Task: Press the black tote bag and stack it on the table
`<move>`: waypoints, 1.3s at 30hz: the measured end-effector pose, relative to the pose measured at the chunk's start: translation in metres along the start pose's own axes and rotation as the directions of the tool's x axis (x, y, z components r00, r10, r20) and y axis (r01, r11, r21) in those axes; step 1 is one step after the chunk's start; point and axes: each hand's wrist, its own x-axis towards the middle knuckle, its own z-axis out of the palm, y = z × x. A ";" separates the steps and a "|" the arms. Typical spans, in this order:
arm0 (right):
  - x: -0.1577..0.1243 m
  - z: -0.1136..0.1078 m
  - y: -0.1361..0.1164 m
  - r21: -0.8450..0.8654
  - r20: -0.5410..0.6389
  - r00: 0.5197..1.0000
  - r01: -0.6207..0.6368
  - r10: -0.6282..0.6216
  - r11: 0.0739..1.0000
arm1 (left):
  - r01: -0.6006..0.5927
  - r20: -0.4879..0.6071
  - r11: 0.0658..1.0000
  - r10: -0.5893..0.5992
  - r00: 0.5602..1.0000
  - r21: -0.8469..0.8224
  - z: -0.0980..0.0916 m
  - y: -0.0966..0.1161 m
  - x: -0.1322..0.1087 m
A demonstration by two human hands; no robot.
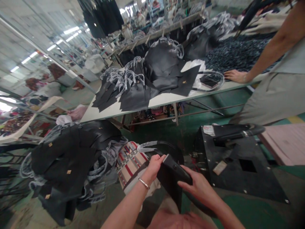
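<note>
I observed the left hand [153,167] closed on the upper edge of a black bag [170,178], with a metal bangle [144,183] on that wrist. The right hand [197,187] was partly closed, its fingers curled over a stiff, darker strip along the same bag. Both hands were therefore gripping the bag, which was held in front of the body and hung down between the forearms.

A curved handle [164,151] in clear plastic wrap rose behind the left hand and belonged to the held bag or lay directly behind it; I could not tell which. A striped fabric bag [130,162] lay just left of the left hand. Further left of the hands was a heap of black bags [64,162] with small gold tags and wrapped handles.

Right of the right hand stood a black machine plate [238,168], with a black bar [238,132] along its far edge. A pink sheet [283,143] lay beyond it.

Ahead of the hands stood a white table [154,103] stacked with more black bags [162,66]. On its far right side, a co-worker's hand [235,76] rested on the table edge, beside a pile of dark speckled material [238,52].
</note>
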 end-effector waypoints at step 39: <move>0.013 -0.027 0.015 0.264 -0.301 0.938 -0.092 0.173 0.960 | 0.069 0.203 0.973 -0.024 0.979 -0.218 0.001 0.013 -0.027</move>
